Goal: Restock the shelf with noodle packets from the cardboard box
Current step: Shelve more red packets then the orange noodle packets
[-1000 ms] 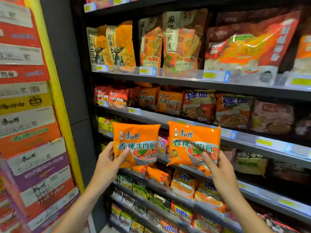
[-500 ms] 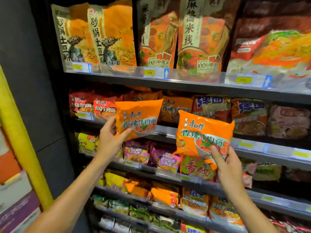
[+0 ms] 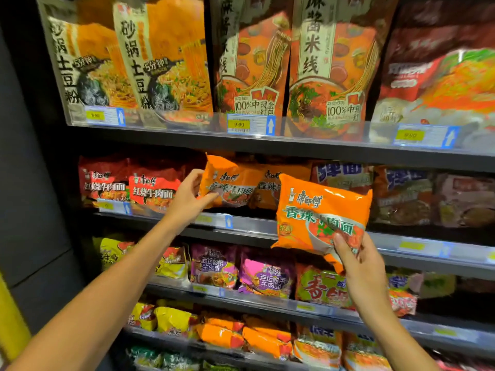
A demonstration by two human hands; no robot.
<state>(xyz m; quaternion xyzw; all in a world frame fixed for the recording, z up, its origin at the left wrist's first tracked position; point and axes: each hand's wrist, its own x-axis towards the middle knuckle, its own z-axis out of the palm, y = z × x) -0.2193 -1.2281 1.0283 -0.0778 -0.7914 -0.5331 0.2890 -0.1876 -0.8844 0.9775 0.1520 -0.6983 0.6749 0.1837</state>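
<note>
My left hand grips the lower left corner of an orange noodle packet that is tilted into the second shelf, among other orange packets there. My right hand holds a second orange noodle packet by its lower right corner, in front of that shelf's rail, clear of the row. The cardboard box is out of view.
Red packets stand left of the orange row, dark ones to the right. Tall noodle bags fill the top shelf. Purple, yellow and orange packets line the lower shelves. A dark grey side panel bounds the left.
My left hand has lifted its packet up and into the second shelf. The right hand's packet has risen a little towards the same shelf. The camera has moved closer.
</note>
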